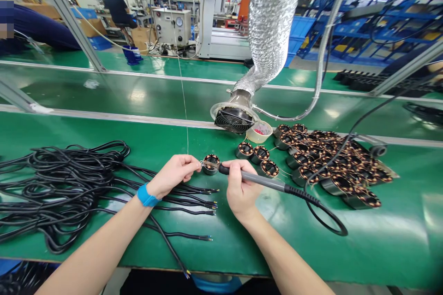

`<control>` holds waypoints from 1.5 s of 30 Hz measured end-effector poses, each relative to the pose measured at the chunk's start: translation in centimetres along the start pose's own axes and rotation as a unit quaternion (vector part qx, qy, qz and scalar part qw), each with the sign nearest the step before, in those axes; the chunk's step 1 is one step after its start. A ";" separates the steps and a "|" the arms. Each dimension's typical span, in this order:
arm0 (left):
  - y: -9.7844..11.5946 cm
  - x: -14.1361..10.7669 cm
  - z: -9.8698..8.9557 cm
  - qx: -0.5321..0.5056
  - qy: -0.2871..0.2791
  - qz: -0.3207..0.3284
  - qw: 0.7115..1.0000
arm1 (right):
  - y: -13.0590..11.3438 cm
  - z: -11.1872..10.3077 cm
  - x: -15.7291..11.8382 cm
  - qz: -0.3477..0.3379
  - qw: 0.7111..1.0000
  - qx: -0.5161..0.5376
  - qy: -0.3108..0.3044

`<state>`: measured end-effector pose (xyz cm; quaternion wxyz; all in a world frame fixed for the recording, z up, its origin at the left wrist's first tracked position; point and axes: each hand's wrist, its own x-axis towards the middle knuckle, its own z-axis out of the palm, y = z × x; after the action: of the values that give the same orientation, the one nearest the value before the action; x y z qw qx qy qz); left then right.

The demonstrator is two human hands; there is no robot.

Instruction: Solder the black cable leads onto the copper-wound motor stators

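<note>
Near the middle of the green table, a small round motor stator (210,170) with copper windings stands between my hands. My right hand (242,186) is closed around a grey and black soldering iron (259,179), whose tip points left over the stator. My left hand (176,174), with a blue band at the wrist, pinches a thin end at the stator's left edge; what it holds is too small to name, though a fine wire hangs down close by. Black cables (197,201) with bared coloured ends lie below the stator.
Coiled black cables (72,184) cover the left side. Many stators (341,184) are massed at the right, with several nearer the middle. A fan hood (235,117) on a silver duct hangs beyond, beside a round tub (259,133). A person sits in the background.
</note>
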<state>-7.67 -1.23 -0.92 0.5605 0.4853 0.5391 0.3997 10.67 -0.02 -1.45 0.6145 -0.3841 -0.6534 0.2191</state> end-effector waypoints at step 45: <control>-0.1 0.3 -0.9 -0.032 -0.040 -0.023 0.998 | 0.1 -0.1 0.0 -0.051 0.998 -0.042 -0.002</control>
<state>-8.55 -0.84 -1.09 0.6060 0.4697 0.5143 0.3842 10.76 0.08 -1.51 0.6067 -0.3753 -0.6820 0.1613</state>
